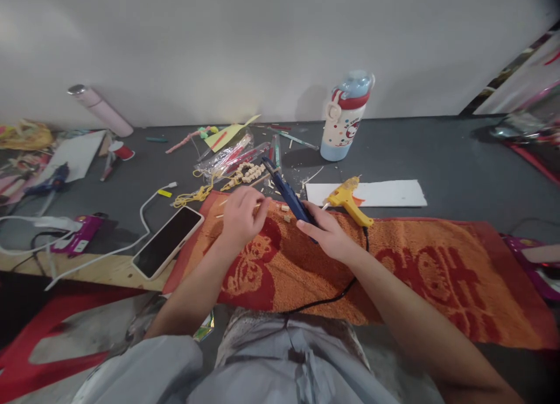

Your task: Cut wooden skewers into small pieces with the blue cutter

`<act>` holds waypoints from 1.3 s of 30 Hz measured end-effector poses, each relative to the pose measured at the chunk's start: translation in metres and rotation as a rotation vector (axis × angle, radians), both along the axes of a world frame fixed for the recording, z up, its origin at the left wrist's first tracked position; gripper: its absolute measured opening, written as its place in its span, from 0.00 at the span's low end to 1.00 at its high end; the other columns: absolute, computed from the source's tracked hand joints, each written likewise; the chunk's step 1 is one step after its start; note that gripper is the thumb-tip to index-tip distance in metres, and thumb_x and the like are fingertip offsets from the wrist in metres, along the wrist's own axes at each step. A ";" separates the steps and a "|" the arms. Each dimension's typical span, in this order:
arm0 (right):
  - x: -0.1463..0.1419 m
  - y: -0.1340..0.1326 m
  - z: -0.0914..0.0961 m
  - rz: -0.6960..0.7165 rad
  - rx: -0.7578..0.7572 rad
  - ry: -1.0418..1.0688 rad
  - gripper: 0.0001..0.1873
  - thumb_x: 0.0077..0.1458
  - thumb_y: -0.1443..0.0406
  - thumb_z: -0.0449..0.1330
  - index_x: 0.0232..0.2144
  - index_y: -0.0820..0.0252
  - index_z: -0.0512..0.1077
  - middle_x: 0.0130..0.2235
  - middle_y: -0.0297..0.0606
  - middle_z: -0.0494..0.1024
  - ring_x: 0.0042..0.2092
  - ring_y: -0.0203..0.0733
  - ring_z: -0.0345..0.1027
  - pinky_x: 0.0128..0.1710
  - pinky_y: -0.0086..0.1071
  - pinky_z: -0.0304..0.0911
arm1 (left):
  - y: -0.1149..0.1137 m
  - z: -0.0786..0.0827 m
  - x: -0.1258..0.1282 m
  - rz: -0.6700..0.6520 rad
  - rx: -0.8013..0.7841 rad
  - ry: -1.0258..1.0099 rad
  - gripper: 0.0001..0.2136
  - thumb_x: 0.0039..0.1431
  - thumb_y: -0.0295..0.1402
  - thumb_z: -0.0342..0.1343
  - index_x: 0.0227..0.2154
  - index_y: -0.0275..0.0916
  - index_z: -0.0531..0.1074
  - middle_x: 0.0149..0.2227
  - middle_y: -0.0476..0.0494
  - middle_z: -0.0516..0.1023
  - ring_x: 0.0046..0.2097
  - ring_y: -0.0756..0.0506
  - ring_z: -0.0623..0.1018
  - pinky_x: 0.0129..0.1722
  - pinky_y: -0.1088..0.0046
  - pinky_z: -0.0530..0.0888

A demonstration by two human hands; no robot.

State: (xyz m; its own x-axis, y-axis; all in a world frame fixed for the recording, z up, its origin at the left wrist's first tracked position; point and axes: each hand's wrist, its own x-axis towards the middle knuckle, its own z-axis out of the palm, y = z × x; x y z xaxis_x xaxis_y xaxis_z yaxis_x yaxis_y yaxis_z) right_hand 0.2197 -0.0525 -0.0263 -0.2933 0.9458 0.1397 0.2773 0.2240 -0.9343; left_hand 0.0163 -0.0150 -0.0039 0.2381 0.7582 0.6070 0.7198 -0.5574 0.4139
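My right hand (326, 232) is closed around a long dark blue tool (291, 197) that looks like a utility knife. Its narrow tip points up and away to the left. My left hand (243, 213) hovers to the left of it, fingers curled in and thumb close to them; anything pinched there is hidden. Beneath both hands lies an orange towel (420, 276) with dark red patterns. Small pale wooden pieces (287, 218) are scattered on the towel by the tool. A yellow glue gun (347, 200) rests right of my right hand, partly on a white strip (398, 193).
A cartoon water bottle (343, 121) stands behind the hands. Yellow cord (196, 195), plastic packets (231, 156) and beads clutter the middle. At left are a phone (168, 241), a white cable (144, 211), a purple power strip (79, 235) and a pink flask (102, 109) leaning on the wall.
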 end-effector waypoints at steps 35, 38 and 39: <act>-0.010 -0.003 0.001 0.033 -0.128 0.205 0.23 0.56 0.54 0.53 0.48 0.62 0.64 0.43 0.42 0.73 0.43 0.45 0.66 0.47 0.40 0.61 | -0.003 -0.019 0.027 -0.349 -0.699 -0.531 0.25 0.56 0.53 0.49 0.45 0.36 0.65 0.41 0.38 0.75 0.41 0.45 0.76 0.38 0.69 0.74; -0.005 -0.002 0.004 -0.025 -0.175 0.195 0.20 0.55 0.54 0.53 0.44 0.62 0.65 0.40 0.40 0.71 0.40 0.42 0.64 0.44 0.37 0.60 | 0.001 -0.013 0.013 -0.150 -0.370 -0.336 0.20 0.61 0.46 0.47 0.48 0.36 0.63 0.41 0.38 0.74 0.40 0.46 0.75 0.39 0.67 0.73; -0.003 -0.001 0.005 -0.041 -0.189 0.183 0.20 0.55 0.53 0.53 0.44 0.62 0.65 0.39 0.40 0.71 0.40 0.42 0.63 0.43 0.37 0.60 | 0.003 -0.012 0.008 -0.070 -0.192 -0.274 0.18 0.61 0.44 0.47 0.47 0.36 0.64 0.40 0.38 0.73 0.41 0.45 0.74 0.42 0.65 0.72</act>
State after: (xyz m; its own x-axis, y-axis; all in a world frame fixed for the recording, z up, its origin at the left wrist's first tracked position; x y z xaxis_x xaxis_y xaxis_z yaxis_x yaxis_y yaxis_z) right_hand 0.2164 -0.0538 -0.0217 -0.2405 0.9706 0.0066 0.1048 0.0327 -0.9940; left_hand 0.0245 -0.0118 -0.0156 0.1409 0.8526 0.5031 0.5299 -0.4943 0.6891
